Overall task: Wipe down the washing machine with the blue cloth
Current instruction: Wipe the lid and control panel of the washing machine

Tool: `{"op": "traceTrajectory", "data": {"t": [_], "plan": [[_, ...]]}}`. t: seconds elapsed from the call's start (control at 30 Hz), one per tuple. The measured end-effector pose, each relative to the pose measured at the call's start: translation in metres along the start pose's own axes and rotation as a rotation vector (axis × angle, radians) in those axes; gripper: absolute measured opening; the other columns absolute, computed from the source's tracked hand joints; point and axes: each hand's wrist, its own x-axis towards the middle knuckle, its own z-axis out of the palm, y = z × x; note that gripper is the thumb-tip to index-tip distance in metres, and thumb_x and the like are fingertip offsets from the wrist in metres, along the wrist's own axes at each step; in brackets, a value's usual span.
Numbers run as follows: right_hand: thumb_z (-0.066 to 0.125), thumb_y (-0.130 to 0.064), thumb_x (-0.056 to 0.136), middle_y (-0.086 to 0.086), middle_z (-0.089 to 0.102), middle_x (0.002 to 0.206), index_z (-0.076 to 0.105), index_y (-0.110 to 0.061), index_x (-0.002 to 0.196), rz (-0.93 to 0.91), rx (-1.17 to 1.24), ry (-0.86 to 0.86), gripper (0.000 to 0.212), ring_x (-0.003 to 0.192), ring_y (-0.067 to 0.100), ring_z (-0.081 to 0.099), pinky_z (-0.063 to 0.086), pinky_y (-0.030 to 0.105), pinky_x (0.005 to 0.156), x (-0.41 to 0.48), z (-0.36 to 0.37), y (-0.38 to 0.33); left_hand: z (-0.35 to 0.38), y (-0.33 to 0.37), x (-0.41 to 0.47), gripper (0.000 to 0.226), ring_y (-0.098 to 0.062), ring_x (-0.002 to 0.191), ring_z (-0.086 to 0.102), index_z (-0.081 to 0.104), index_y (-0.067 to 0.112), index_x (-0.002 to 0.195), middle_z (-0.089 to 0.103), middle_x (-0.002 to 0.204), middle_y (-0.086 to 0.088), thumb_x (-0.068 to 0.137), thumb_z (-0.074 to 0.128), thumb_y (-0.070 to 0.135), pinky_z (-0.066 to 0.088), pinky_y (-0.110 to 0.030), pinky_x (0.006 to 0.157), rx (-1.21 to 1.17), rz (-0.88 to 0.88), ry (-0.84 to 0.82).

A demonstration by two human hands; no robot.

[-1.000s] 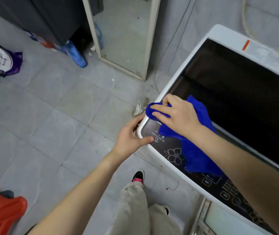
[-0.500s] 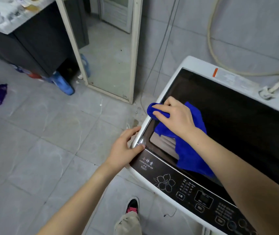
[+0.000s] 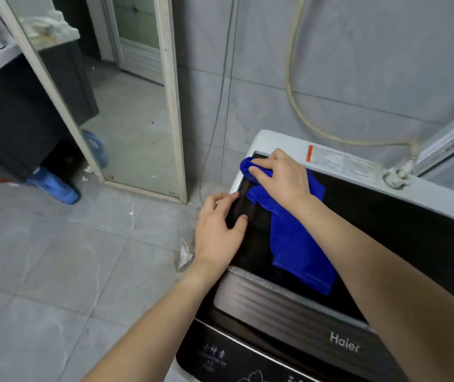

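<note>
Wiping washer [image 3: 402,232] far corner: right hand [image 3: 281,177] grips cloth [image 3: 294,244]; left hand [image 3: 217,230], loose-fingered, braces edge. Next, likely: sweep across remaining top.

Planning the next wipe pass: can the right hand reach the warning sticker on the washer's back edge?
Probably yes: the right hand, holding the blue cloth, sits just beside the warning sticker, with only bare washer top between them.

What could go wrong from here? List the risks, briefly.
Left hand rests on the dark lid and may leave fingerprints. The blue cloth trails loose below the right hand and may smear wiped areas. Wiping along the back edge could bump the hose fitting.
</note>
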Motion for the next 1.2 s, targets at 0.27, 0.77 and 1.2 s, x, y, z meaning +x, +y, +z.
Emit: {"op": "traceTrajectory", "data": {"t": [0.27, 0.77, 1.2], "plan": [[0.058, -0.041, 0.096, -0.003, 0.054, 0.095, 0.070, -0.033, 0.118, 0.019, -0.033, 0.009, 0.026, 0.088, 0.018, 0.057, 0.039, 0.029, 0.068, 0.048, 0.004, 0.018, 0.002, 0.002, -0.003, 0.050, -0.016, 0.119, 0.053, 0.063, 0.021, 0.131, 0.052, 0.121, 0.009, 0.082, 0.060, 0.028, 0.045, -0.033, 0.103, 0.003, 0.037, 0.045], [0.058, -0.043, 0.094, -0.011, 0.048, 0.090, 0.069, -0.038, 0.119, 0.031, -0.005, -0.048, 0.027, 0.083, 0.010, 0.052, 0.035, 0.022, 0.064, 0.049, 0.002, 0.018, 0.001, -0.002, -0.001, 0.045, -0.012, 0.117, 0.054, 0.065, 0.025, 0.126, 0.051, 0.115, 0.015, 0.082, 0.059, 0.028, 0.046, -0.027, 0.101, -0.052, 0.026, 0.051], [0.062, -0.041, 0.092, -0.011, 0.049, 0.086, 0.067, -0.035, 0.122, -0.061, 0.015, -0.041, 0.030, 0.074, 0.005, 0.050, 0.032, 0.010, 0.058, -0.079, 0.001, -0.026, -0.004, -0.002, -0.002, 0.039, -0.014, 0.108, 0.060, 0.061, 0.012, 0.120, 0.065, 0.117, 0.001, 0.089, 0.040, 0.003, 0.049, -0.033, 0.099, -0.345, -0.140, 0.073]]}}
